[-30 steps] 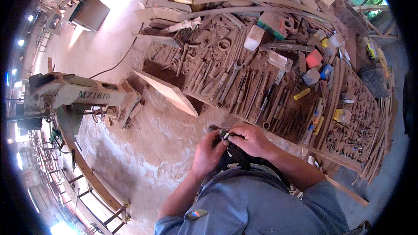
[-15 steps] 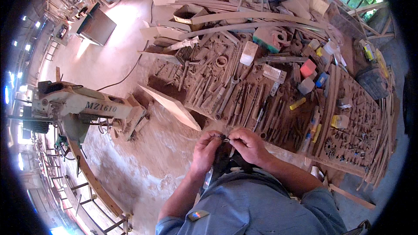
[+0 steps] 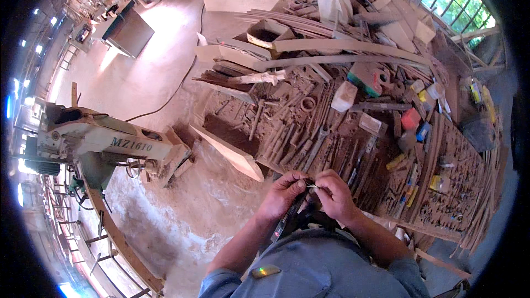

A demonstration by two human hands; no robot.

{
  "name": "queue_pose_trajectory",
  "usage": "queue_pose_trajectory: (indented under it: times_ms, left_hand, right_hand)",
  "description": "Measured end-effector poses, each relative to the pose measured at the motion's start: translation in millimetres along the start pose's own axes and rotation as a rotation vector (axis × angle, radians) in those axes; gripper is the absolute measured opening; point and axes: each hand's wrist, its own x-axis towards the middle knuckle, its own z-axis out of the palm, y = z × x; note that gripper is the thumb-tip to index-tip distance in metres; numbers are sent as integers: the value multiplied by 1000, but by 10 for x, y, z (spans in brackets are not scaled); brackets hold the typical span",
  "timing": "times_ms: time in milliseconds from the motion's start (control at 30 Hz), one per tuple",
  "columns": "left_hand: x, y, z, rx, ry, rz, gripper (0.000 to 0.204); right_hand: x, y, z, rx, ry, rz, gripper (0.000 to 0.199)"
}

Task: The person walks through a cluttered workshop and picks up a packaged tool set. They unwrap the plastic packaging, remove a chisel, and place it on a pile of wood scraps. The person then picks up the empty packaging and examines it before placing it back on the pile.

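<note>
My left hand (image 3: pixel 282 196) and my right hand (image 3: pixel 335 196) meet in front of my waist, at the near edge of a dusty workbench (image 3: pixel 265 161). Both are closed in a pinch, fingertips almost touching. Between them shows a thin pale sliver (image 3: pixel 313 186), gripped by my right fingertips; its kind is too small to make out. A small dark bit sits at my left fingertips, also unclear. Below the hands a dark narrow shape (image 3: pixel 288 219) hangs against my blue shirt. Nearest on the bench lie rows of long brown-dusted tools (image 3: pixel 314 149), chisel- or bit-like.
An open wooden drawer (image 3: pixel 229 154) juts from the bench's left end. Further left stands a heavy machine arm (image 3: pixel 118 137). Wood strips (image 3: pixel 353 47), an open box (image 3: pixel 269 33), a white block (image 3: pixel 344 96) and a red block (image 3: pixel 410 118) crowd the bench. A cable (image 3: pixel 179 96) crosses the floor.
The view has shifted, so the bench sits lower and further right. My hands stay together, slightly closer to the bench tools in the picture. My right fingers have turned around the pale sliver.
</note>
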Motion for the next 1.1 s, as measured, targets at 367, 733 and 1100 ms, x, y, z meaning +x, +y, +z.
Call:
queue_pose_trajectory:
  times_ms: [367,733,1100]
  left_hand:
    - [469,651,-725,158,-47,-64,30]
    - [825,1376,-905,707,-275,99,37]
    - [1533,2391,-1054,1671,-360,813,19]
  right_hand:
    - [976,135,652,-103,74,37,30]
    - [1415,190,701,371,67,633,51]
    - [1411,369,608,418,272,1024,19]
